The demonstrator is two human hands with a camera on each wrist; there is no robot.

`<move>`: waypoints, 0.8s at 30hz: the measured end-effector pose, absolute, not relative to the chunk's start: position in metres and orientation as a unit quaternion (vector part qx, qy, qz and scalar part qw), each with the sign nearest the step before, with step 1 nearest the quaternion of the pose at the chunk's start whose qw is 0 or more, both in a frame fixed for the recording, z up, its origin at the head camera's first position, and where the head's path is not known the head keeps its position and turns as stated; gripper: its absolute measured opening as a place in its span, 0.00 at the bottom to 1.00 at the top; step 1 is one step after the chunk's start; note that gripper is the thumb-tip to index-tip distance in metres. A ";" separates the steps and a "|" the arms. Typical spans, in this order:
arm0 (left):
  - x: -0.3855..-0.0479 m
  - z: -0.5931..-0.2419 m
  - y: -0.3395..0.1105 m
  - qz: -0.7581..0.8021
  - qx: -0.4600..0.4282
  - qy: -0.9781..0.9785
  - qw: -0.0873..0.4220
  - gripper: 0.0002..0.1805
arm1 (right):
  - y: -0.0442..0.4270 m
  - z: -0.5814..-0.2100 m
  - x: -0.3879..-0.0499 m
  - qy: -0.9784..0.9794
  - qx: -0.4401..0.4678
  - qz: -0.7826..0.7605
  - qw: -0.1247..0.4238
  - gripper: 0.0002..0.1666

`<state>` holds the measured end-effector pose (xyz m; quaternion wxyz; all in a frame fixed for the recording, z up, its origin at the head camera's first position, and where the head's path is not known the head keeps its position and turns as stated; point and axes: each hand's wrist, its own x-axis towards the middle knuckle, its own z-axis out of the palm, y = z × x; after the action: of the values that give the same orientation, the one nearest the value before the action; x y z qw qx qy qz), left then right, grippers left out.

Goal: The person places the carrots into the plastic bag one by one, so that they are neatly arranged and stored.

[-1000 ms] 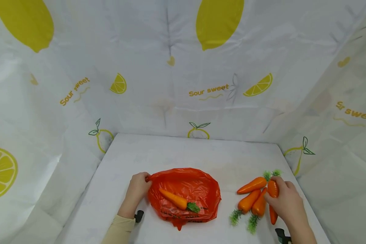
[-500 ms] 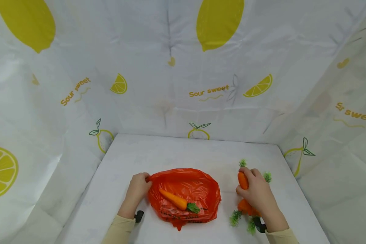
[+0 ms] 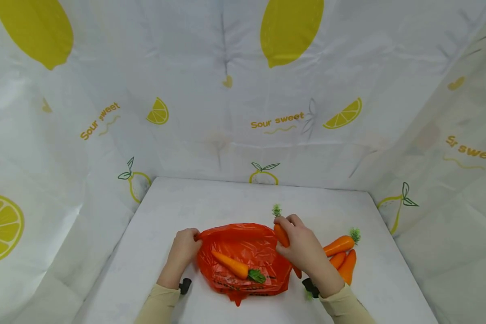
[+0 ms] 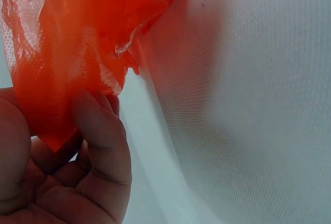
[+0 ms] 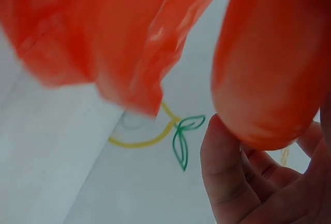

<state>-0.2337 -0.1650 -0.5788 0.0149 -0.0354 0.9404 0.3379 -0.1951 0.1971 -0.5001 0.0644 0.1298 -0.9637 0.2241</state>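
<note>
A red plastic bag (image 3: 263, 252) lies spread wide at the mouth on the white table. Inside it rests one carrot (image 3: 232, 265) with a dark green leafy top. My left hand (image 3: 185, 249) pinches the bag's left rim between thumb and fingers, which the left wrist view shows up close on the red film (image 4: 57, 105). At the bag's right edge, my right hand (image 3: 301, 245) grips another carrot (image 3: 281, 235), its feathery green top pointing away from me. In the right wrist view this carrot (image 5: 269, 74) looms large beside the bag (image 5: 103, 43).
Several loose carrots lie right of my right hand, among them one pointing left (image 3: 340, 245) and one at the front (image 3: 347, 266); my forearm hides part of the pile. White lemon-printed sheeting (image 3: 243, 148) walls the table at the back and sides.
My right hand has taken a carrot from the pile and carried it left to the bag's right rim. The left hand has stayed at the bag's left rim.
</note>
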 end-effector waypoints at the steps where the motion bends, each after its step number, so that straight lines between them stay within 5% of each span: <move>1: -0.234 -0.579 -0.165 0.338 -0.035 0.940 0.014 0.06 | 0.192 -0.500 -0.195 -0.963 0.138 0.223 0.064 0.33; 24: -0.233 -0.580 -0.164 0.329 -0.038 0.944 0.014 0.06 | 0.128 -0.524 -0.197 -0.939 0.293 0.177 -0.026 0.34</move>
<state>-0.2334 -0.1644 -0.5799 0.0139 -0.0376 0.9435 0.3289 -0.1973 0.1280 -0.5236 -0.0259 0.2931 -0.9393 0.1767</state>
